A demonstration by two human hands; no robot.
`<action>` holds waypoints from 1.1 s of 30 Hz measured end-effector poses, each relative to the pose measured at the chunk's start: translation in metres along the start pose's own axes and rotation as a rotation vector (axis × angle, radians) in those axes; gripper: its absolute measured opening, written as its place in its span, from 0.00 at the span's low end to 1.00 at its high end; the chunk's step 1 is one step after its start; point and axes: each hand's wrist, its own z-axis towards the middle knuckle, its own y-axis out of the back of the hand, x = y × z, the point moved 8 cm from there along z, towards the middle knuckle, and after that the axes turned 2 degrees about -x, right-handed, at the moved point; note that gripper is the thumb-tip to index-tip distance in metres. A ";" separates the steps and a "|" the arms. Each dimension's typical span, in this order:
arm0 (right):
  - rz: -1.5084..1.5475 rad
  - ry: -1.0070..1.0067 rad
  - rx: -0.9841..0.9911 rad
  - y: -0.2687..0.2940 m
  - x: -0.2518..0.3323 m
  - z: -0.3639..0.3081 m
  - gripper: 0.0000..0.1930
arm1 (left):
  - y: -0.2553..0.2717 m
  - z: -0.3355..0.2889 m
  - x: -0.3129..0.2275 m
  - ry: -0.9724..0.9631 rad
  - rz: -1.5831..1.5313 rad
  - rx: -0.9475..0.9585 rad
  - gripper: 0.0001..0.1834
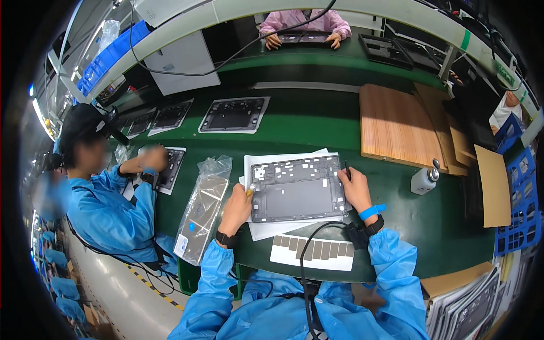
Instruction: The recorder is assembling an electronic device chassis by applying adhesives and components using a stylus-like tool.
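A dark grey tablet back housing (pixel 300 195) with small white patches lies on white sheets (pixel 266 231) in front of me. My left hand (pixel 236 208) grips its left edge, thumb and fingers closed there; something yellow shows at a fingertip. At the right edge, my right hand (pixel 356 188) is closed around a thin black stick-like tool (pixel 347 169), its kind unclear, and rests against the housing. Below the housing is a white sheet with grey-brown rectangular pieces (pixel 326 250). Left of my left hand lies a clear plastic bag (pixel 203 212) with flat grey pieces.
A white pump bottle (pixel 424 180) stands at right, before a wooden board (pixel 396 124) and cardboard. Other housings (pixel 235 115) lie along the far green bench (pixel 306 122). Co-workers sit at left and opposite. A black cable (pixel 306 255) hangs before me; blue crates (pixel 518 209) stand right.
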 end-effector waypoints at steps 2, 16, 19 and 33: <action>0.001 0.014 -0.009 -0.007 0.003 -0.001 0.18 | 0.001 0.001 0.003 -0.068 0.042 -0.048 0.15; 0.027 0.089 -0.123 0.005 0.009 -0.005 0.18 | 0.007 0.000 -0.001 0.108 -0.906 -0.071 0.19; 0.072 0.071 -0.106 0.006 0.004 -0.002 0.22 | 0.006 0.006 -0.003 0.190 -1.061 -0.033 0.18; 0.238 -0.071 -0.026 0.009 -0.019 -0.003 0.23 | -0.038 0.274 -0.074 -0.068 -0.956 0.248 0.21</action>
